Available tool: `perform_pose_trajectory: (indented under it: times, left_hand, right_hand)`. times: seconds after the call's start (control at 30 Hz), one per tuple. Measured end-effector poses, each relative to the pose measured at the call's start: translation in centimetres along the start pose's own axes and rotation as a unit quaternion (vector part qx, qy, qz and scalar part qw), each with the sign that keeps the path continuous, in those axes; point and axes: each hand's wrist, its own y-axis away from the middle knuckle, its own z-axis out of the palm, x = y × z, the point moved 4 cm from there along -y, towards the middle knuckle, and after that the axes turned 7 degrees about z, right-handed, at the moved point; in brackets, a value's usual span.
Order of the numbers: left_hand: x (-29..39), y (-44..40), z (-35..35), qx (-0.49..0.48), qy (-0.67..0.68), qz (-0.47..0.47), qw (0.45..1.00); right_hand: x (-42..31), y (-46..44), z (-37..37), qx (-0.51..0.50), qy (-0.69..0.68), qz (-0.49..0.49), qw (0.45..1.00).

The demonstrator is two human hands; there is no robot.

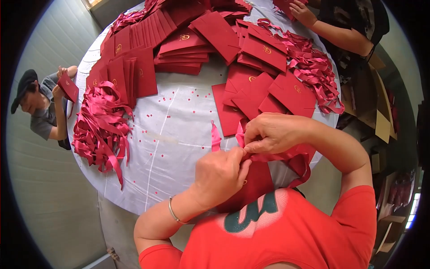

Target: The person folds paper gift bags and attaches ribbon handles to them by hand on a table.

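My left hand (pixel 219 174) and my right hand (pixel 280 133) meet over a dark red paper bag or envelope (pixel 253 186) close to my chest. Both are closed in a pinch on a pink ribbon (pixel 280 156), fingertips almost touching. One ribbon end (pixel 216 138) sticks up beyond my left hand, and a loop hangs at the right by my forearm. The exact point of the pinch is partly hidden by my fingers. Just past my right hand lie flat red envelopes (pixel 286 92) with gold print, overlapping one another.
Stacks of red envelopes (pixel 183 45) curve round the far side of the white-covered round table (pixel 148 179). Pink ribbons lie heaped at left (pixel 101 130) and right (pixel 311 71). A capped person (pixel 47 103) at left holds an envelope; another person's arm (pixel 340 38) reaches in upper right, near cardboard boxes (pixel 380 105).
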Motion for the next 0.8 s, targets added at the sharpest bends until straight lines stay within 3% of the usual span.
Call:
perform_pose_trajectory:
  times: [0.07, 0.1, 0.17, 0.3, 0.37, 0.5, 0.57, 0.6, 0.67, 0.8]
  left_hand:
    - [0.5, 0.1, 0.1, 0.021, -0.037, 0.023, 0.999]
    - [0.7, 0.1, 0.1, 0.021, -0.04, 0.026, 0.999]
    - [1.2, 0.2, -0.1, 0.028, -0.075, 0.052, 0.995]
    - [1.8, 0.4, -0.4, 0.044, -0.08, 0.074, 0.993]
    - [2.2, 0.5, -0.7, 0.054, -0.082, 0.085, 0.992]
    - [2.1, 0.8, -0.6, 0.058, -0.067, 0.083, 0.993]
    - [1.3, 0.7, -0.7, 0.027, -0.02, 0.0, 0.999]
    - [0.9, 0.6, -0.6, 0.033, -0.019, -0.002, 0.999]
    - [-0.5, 0.8, 0.1, 0.035, 0.098, -0.06, 0.993]
    - [-1.0, 1.0, 0.4, 0.009, 0.096, -0.087, 0.992]
  right_hand:
    - [0.2, -1.1, 0.1, -0.125, 0.045, 0.034, 0.991]
    - [-0.2, -1.7, -0.3, -0.122, 0.046, 0.032, 0.991]
    - [-0.2, -2.2, 0.1, -0.227, 0.058, 0.094, 0.968]
    - [0.1, -3.1, 0.4, -0.249, -0.011, 0.131, 0.96]
    - [1.1, -3.3, 1.3, -0.315, -0.086, 0.222, 0.919]
    - [0.5, -3.1, 1.6, -0.311, -0.051, 0.262, 0.912]
    - [0.8, -2.9, 1.8, -0.21, -0.082, 0.24, 0.944]
    - [0.7, -2.3, 2.3, -0.211, -0.076, 0.242, 0.944]
    - [0.0, -1.6, 1.8, -0.006, -0.168, 0.177, 0.97]
    - [3.1, -2.1, 1.1, 0.173, -0.267, 0.127, 0.94]
